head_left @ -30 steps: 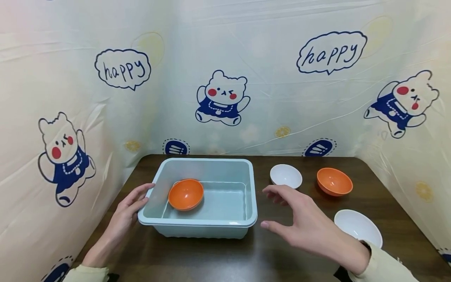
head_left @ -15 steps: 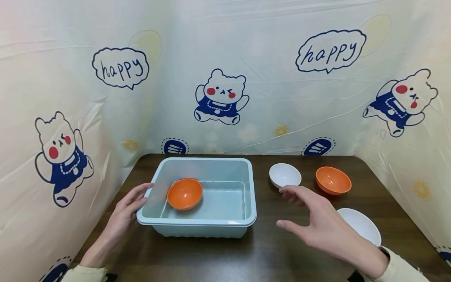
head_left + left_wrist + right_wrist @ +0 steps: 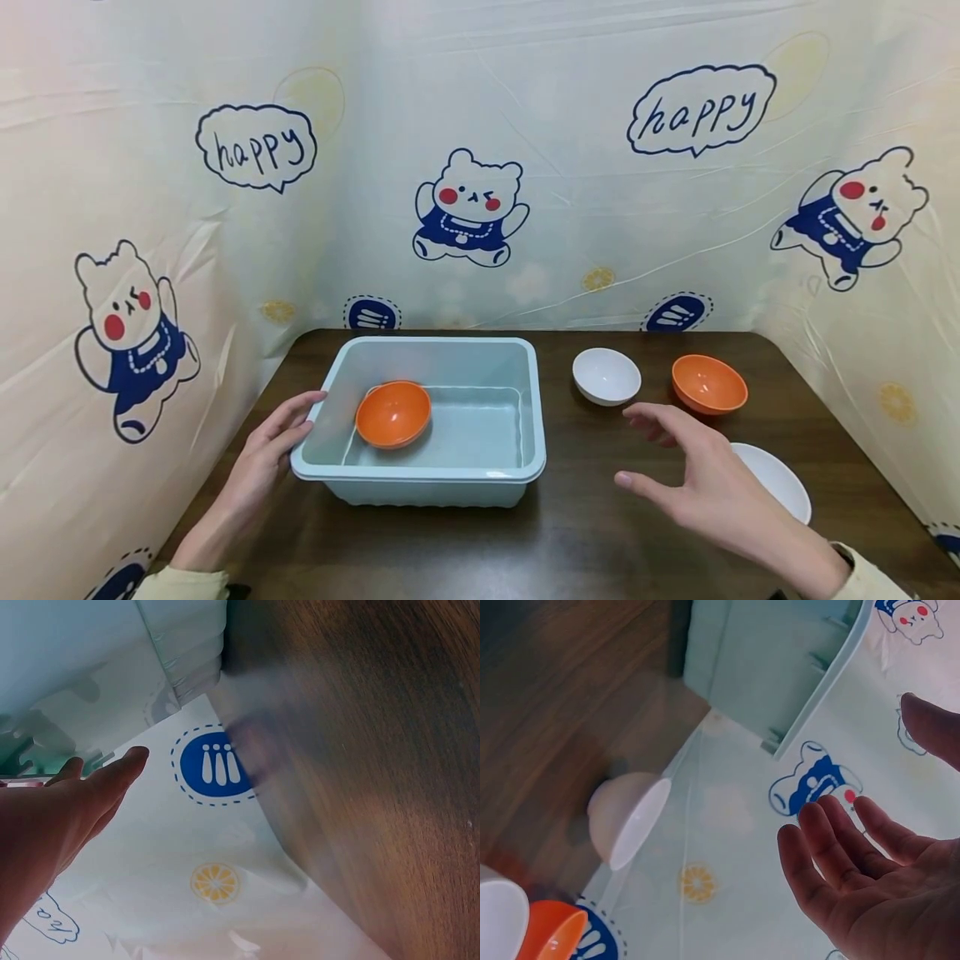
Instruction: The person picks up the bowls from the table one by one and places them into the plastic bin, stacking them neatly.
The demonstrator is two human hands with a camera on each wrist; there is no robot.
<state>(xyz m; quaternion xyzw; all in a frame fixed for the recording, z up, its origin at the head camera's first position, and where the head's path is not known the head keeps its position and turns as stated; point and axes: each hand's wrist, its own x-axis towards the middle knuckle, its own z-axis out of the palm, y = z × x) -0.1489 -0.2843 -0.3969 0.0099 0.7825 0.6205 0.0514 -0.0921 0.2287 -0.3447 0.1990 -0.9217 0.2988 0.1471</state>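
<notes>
A pale blue plastic basin [image 3: 480,474] stands on the table, with an orange bowl [image 3: 393,414] in its left half. My left hand [image 3: 262,450] touches the basin's left rim with extended fingers; in the left wrist view the fingertips [image 3: 136,753] lie beside the basin wall [image 3: 112,645]. Held in the air right of the basin, my right hand [image 3: 705,475] has thumb and fingers spread apart and nothing between them. Behind it are a small white bowl [image 3: 606,377] and another orange bowl [image 3: 709,385]. A second white bowl [image 3: 780,479] is partly hidden by the right hand.
The dark wooden table [image 3: 420,550] is enclosed by a pale printed curtain [image 3: 480,100] at the back and both sides. In the right wrist view, the small white bowl [image 3: 630,814] sits apart from the basin's side.
My right hand has moved right, away from the basin, uncovering the small white bowl and covering more of the other white bowl. The left hand, basin and bowls stay in place.
</notes>
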